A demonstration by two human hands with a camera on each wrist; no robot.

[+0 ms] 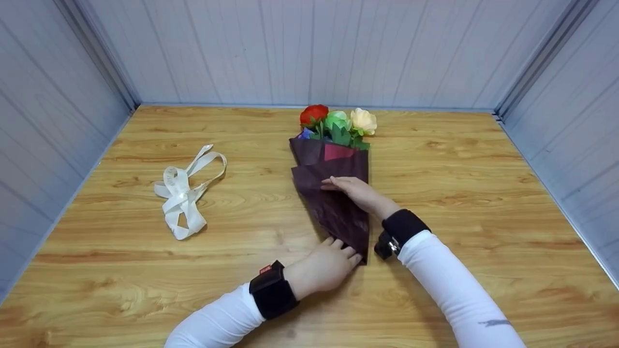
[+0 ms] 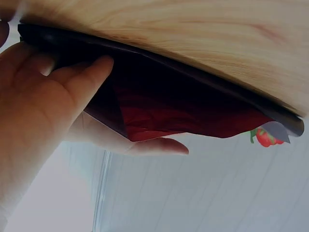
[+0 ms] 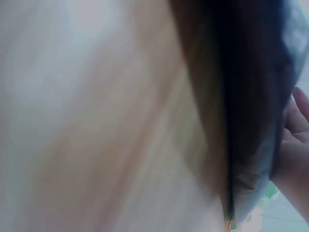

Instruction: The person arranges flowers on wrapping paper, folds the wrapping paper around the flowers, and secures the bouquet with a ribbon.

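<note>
Wrapped bouquet (image 1: 324, 203) lies on the table (image 1: 483, 193), long axis running front to back, blooms (image 1: 337, 119) at the far end; right hand (image 1: 360, 193), straight-fingered, rests midway along it, left hand (image 1: 326, 268), apart, touches the near narrow end (image 1: 360, 241), pinching or not unclear.

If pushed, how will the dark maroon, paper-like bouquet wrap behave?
The maroon wrap likely creases easily: it looks thin and wrinkled. It may swing rather than roll straight, since it tapers toward the left hand.

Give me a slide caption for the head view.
Left hand and right hand on a dark-wrapped bouquet; a white ribbon lies apart.
</note>
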